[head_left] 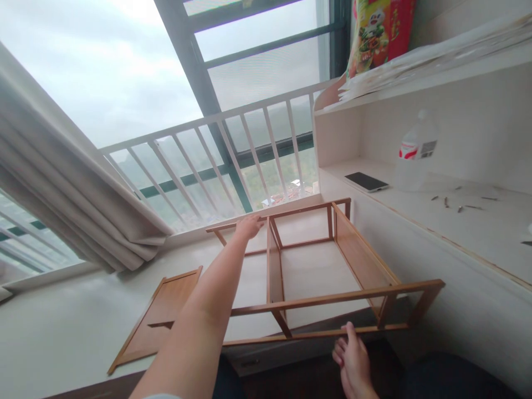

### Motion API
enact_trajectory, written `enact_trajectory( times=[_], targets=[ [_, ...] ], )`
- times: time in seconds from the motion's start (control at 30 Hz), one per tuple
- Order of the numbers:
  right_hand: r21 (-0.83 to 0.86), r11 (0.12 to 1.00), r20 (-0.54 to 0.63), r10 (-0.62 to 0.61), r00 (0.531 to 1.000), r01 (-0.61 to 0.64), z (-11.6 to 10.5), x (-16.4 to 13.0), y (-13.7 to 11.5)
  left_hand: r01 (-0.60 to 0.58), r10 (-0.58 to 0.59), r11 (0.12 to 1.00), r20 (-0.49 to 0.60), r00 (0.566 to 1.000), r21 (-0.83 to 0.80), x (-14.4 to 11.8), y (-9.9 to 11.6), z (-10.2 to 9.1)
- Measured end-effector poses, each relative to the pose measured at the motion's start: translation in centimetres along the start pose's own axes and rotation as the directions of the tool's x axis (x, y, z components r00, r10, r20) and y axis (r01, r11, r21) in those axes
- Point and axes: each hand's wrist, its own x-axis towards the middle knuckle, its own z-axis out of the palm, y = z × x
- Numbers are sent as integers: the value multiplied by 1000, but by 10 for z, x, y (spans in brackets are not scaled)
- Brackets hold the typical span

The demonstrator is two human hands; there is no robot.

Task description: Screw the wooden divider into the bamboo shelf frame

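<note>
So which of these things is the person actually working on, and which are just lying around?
In hand:
- wooden frame, with the left hand on its far rail and the right hand at its near rail
- loose wooden panel beside it

Lying about:
- phone
- plastic bottle
- screws on the shelf
- curtain

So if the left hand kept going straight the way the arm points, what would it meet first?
The left hand already rests on the brown wooden frame's far rail; beyond it, probably the white window railing, though depth is unclear.

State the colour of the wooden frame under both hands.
The slatted wooden frame is warm orange-brown, seen in the head view.
</note>
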Motion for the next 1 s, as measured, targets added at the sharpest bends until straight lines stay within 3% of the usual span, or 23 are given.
enact_trajectory(
  times=[0.23,0.7,1.0],
  targets=[
    [-6,1000,-5,13,1000,-13,-1,-2,-1,40,-31,997,-125,992,73,-6,8,4],
    [-13,1000,1,25,1000,-25,0,-6,-1,146,-123,982,-185,975,120,-31,-1,1],
    [-34,999,15,31,999,-31,-6,-10,-1,229,-205,963,-164,965,144,-47,-8,-2]
  ],
)
